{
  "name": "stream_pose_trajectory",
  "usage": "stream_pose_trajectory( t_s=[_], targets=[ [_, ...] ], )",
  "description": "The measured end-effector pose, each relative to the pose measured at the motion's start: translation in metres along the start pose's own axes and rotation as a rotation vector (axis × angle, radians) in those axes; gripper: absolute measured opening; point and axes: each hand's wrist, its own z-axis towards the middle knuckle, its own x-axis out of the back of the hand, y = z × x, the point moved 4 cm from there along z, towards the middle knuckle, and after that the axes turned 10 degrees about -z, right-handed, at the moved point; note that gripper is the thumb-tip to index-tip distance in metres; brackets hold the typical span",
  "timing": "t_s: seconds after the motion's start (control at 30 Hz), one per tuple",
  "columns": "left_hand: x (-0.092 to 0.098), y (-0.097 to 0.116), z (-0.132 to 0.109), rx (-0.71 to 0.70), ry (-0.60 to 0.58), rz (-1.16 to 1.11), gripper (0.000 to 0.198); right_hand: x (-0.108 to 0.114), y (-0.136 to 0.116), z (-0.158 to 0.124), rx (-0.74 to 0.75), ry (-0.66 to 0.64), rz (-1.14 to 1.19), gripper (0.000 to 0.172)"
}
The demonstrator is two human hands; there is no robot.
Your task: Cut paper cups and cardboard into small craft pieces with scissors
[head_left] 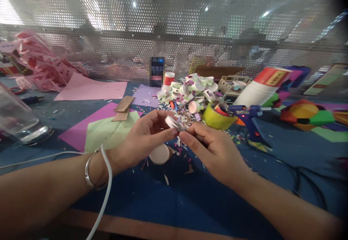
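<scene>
Between thumb and fingers, my left hand (150, 136) holds a small white round piece (171, 122) tilted on edge. My right hand (214, 147) is closed beside it, around a small dark metallic tool (178, 127) whose tip touches the white piece; the rest of the tool is hidden by the fingers. The two hands are nearly touching. Below them on the blue table (190, 203) lies a white disc (159, 154), with paper scraps around it. Behind the hands stands a heap of white round pieces with pale green strips (197, 86).
A blue glue gun (248, 115) with a black cable stands right of a yellow-green bowl (217, 118). Stacked cups (262, 87) lean behind. Pink, purple and green paper (104, 135) lies left, near a clear glass (24, 120). A white cable (104, 196) crosses my left wrist.
</scene>
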Motion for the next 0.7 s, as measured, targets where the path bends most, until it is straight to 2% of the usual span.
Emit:
stream_pose_trajectory(
  t_s=[0.5,0.7],
  targets=[
    [-0.0007,0.002,-0.0004,-0.058,0.019,0.082,0.039,0.0016,-0.0007,0.0001,0.001,0.017,0.024,0.041],
    [-0.002,0.0021,-0.0017,-0.03,0.027,0.065,0.038,0.0014,-0.0011,-0.0001,0.002,0.034,0.026,0.04]
  ],
)
